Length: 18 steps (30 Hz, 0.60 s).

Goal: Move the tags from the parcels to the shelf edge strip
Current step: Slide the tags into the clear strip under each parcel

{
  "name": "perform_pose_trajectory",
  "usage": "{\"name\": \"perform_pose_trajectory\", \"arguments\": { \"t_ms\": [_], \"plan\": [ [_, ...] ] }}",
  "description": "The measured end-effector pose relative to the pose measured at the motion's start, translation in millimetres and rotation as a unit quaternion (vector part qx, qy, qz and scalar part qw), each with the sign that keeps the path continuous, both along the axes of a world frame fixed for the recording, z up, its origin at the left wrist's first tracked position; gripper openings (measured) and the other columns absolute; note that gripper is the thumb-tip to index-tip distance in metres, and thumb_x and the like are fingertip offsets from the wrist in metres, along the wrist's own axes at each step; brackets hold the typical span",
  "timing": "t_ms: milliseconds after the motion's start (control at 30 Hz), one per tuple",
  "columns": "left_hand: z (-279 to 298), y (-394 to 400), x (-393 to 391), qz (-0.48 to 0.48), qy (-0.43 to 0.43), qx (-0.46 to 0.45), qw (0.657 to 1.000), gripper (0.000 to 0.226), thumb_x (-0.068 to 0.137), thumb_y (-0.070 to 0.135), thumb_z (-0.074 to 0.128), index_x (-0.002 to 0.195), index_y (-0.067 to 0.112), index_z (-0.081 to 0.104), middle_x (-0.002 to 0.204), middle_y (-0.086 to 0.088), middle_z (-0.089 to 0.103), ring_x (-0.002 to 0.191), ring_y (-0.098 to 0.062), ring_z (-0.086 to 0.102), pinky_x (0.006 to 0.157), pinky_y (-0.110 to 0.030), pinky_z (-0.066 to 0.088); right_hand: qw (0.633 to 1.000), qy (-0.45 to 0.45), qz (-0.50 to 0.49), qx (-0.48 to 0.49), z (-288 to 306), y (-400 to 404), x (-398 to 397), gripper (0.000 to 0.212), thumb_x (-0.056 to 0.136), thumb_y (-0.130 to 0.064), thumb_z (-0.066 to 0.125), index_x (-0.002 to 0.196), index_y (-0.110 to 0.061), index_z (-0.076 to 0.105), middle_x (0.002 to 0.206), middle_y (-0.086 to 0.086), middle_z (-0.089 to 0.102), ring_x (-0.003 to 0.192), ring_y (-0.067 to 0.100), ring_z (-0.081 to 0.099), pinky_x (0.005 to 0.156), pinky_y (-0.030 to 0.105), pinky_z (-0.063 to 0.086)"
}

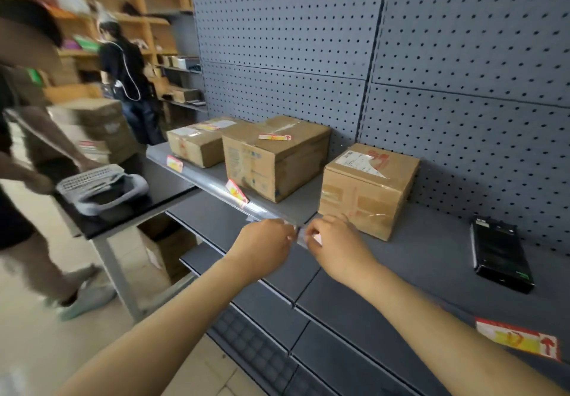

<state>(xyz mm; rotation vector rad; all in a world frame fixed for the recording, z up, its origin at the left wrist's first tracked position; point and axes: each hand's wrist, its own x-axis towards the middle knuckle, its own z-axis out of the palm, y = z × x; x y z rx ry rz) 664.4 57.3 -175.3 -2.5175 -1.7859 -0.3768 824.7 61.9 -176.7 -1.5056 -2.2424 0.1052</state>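
Three cardboard parcels stand on the grey shelf: a far one [197, 142], a middle one [274, 158] and a near one [367, 189]. A red-and-yellow tag [274, 137] lies on top of the middle parcel. Two tags [174, 161] [236, 191] sit in the clear shelf edge strip [216, 187]. Another tag [518, 338] shows on the strip at the lower right. My left hand [265, 244] and my right hand [334, 241] meet at the strip in front of the near parcel, both pinching a small tag [316, 238] that my fingers mostly hide.
A black device [499, 253] lies on the shelf to the right. Grey pegboard [431, 56] backs the shelf. On the left a person [27, 149] holds a grey basket [101, 189] over a dark table. Another person [126, 75] stands by wooden shelves behind.
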Motion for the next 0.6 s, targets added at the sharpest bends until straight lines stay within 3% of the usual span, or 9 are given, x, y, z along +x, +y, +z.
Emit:
{"name": "perform_pose_trajectory", "arguments": {
  "t_ms": [100,433,600],
  "plan": [
    [4,10,-55,0.038,0.01,-0.004,0.999,0.028,0.093,0.021,0.039,0.108,0.019,0.063,0.112,-0.001,0.063,0.103,-0.026,0.061,0.081,-0.036,0.051,0.999,-0.01,0.032,-0.001,7,18,-52,0.023,0.096,-0.027,0.049,0.108,-0.015,0.064,0.109,0.005,0.063,0.109,0.026,0.048,0.091,0.035,0.041],
    [20,60,-181,0.12,0.021,0.009,0.992,0.027,0.093,0.026,0.039,0.106,0.023,0.062,0.107,-0.001,0.065,0.098,-0.023,0.061,0.069,-0.029,0.041,0.995,0.021,0.095,0.008,12,76,-170,0.018,0.094,-0.022,0.054,0.105,-0.015,0.067,0.11,0.007,0.064,0.107,0.027,0.05,0.089,0.032,0.041],
    [26,105,-212,0.125,0.003,0.023,0.992,0.026,0.092,0.027,0.044,0.11,0.026,0.062,0.11,0.003,0.065,0.097,-0.019,0.062,0.076,-0.03,0.047,0.995,0.017,0.098,0.02,19,127,-201,0.017,0.095,-0.022,0.05,0.103,-0.018,0.065,0.111,0.003,0.062,0.111,0.022,0.048,0.086,0.032,0.042]
  ]
}}
